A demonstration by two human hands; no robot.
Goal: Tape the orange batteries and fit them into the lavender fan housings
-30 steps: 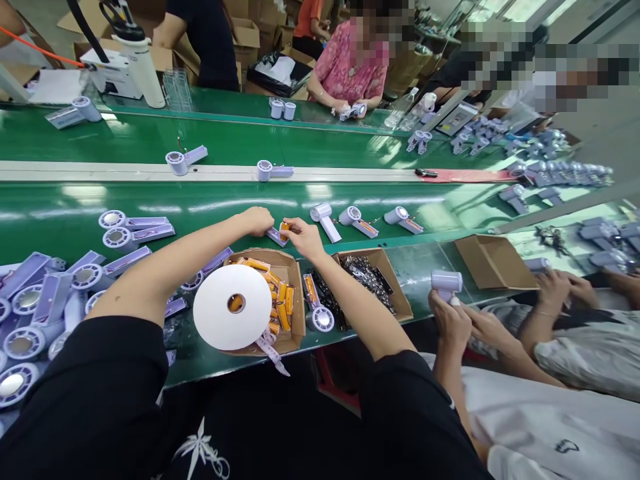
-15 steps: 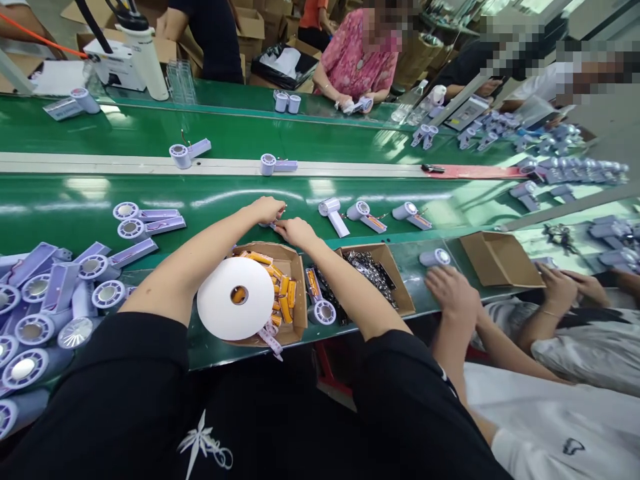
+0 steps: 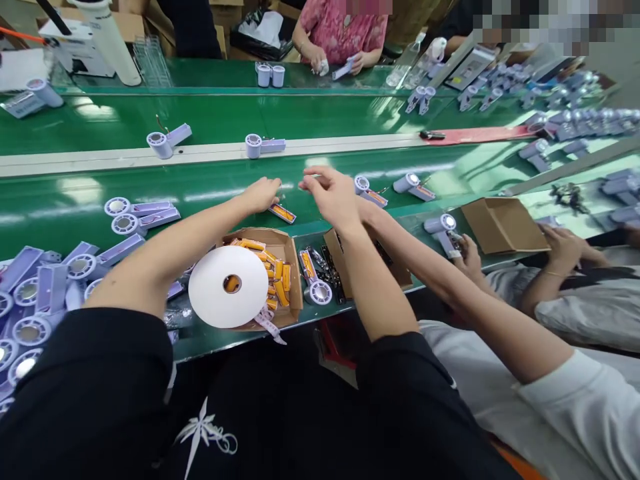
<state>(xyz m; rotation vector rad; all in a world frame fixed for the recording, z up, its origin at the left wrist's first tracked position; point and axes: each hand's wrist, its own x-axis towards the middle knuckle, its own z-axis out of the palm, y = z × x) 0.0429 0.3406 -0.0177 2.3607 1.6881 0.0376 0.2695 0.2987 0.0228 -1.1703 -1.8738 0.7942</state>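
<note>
My left hand (image 3: 262, 194) is over the green belt, fingers curled at a purple handheld fan. The fan's open handle (image 3: 283, 213), with an orange battery inside, sticks out toward the lower right; its head is hidden by the hand. My right hand (image 3: 331, 193) is raised to the right, apart from that fan, its fingers loosely bent with gaps and nothing visible in them. Below the hands stands a cardboard box (image 3: 295, 277) of orange batteries (image 3: 281, 287), with a white tape roll (image 3: 205, 287) lying on top. Another fan (image 3: 319, 291) lies beside the box.
A co-worker's forearm (image 3: 430, 267) reaches in behind my right forearm, over a box of small dark parts (image 3: 340, 260). Piled fans (image 3: 35, 330) lie at left. More fans (image 3: 407, 183) lie on the belt (image 3: 215, 180). Across it, another person handles a fan part (image 3: 343, 69).
My right hand has lifted away from the fan to the right, uncovering its battery. The neighbour's arm has reached onto the belt; the nearest fan there is now hidden or gone.
</note>
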